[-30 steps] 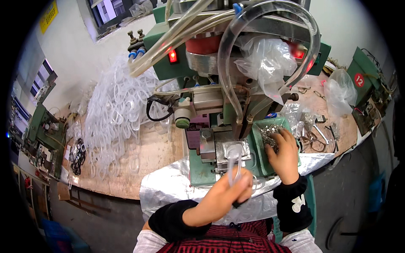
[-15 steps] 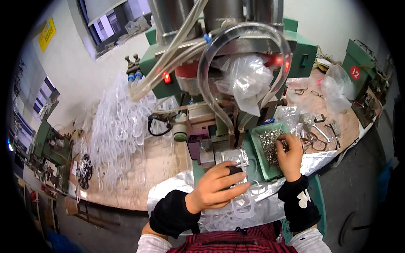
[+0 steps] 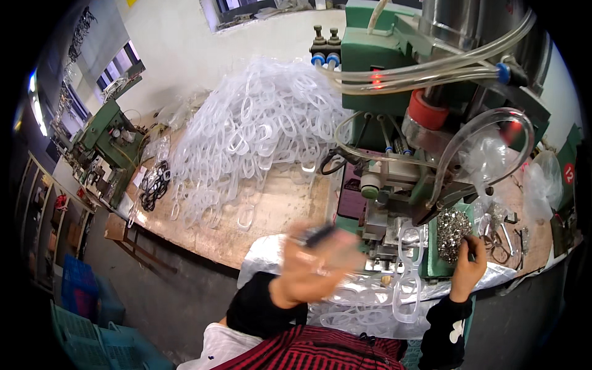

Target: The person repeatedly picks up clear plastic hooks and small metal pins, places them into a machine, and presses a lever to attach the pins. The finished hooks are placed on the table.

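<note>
Left hand: the person's left hand [image 3: 317, 268] is raised over the near edge of the tabletop [image 3: 290, 203], left of the clear plastic frame, with a dark patch [image 3: 320, 235] at its fingers
Left grip: blurred; I cannot tell whether it is apart, together or clamped on something
Right hand: the right hand [image 3: 470, 271] is at the near right side of the green tray [image 3: 439, 268], fingertips by the small metal bits [image 3: 453, 234]
Right grip: thumb and fingers curled in close; I cannot tell whether they meet or pinch a bit
Clear plastic frame: this frame [image 3: 407, 273] is between the hands, its far loop by the metal fixture of the green machine [image 3: 376, 49], its near loop above the loose clear frames [image 3: 364, 317]
Metal bits: heaped in the green tray, right of the frame
Far left: a big pile of clear frames [image 3: 253, 129] covers part of the tabletop, right of some dark cords [image 3: 155, 185]
Right: a wrench [image 3: 507, 237] lies beyond the tray
</note>
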A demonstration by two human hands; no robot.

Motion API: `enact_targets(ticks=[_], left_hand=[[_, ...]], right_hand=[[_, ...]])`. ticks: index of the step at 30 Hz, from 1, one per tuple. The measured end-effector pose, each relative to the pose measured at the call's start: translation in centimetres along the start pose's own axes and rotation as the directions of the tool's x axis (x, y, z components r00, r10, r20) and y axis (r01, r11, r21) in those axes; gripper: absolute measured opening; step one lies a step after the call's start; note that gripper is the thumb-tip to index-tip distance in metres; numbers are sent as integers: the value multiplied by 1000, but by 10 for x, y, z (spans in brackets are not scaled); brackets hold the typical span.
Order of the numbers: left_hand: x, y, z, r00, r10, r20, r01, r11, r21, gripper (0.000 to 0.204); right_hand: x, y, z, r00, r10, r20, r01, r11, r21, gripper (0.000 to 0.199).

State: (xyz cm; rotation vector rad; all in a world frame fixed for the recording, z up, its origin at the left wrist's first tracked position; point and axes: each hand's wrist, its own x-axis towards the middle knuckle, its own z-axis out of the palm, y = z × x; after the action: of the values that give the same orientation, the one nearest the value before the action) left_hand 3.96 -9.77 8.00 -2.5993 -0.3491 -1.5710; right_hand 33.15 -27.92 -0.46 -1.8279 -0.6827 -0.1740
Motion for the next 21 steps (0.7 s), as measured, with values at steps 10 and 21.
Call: enact_targets(ticks=[10, 21], left_hand=[[-73, -166, -28, 560, -813, 160, 398, 433, 809, 16], [-72, -121, -8, 440, -876, 197, 859, 475, 191, 36]], right_hand=[[12, -35, 24, 992, -58, 111, 55, 998, 32, 15], [-28, -30, -27, 1000, 26, -16, -25, 999, 45, 10]])
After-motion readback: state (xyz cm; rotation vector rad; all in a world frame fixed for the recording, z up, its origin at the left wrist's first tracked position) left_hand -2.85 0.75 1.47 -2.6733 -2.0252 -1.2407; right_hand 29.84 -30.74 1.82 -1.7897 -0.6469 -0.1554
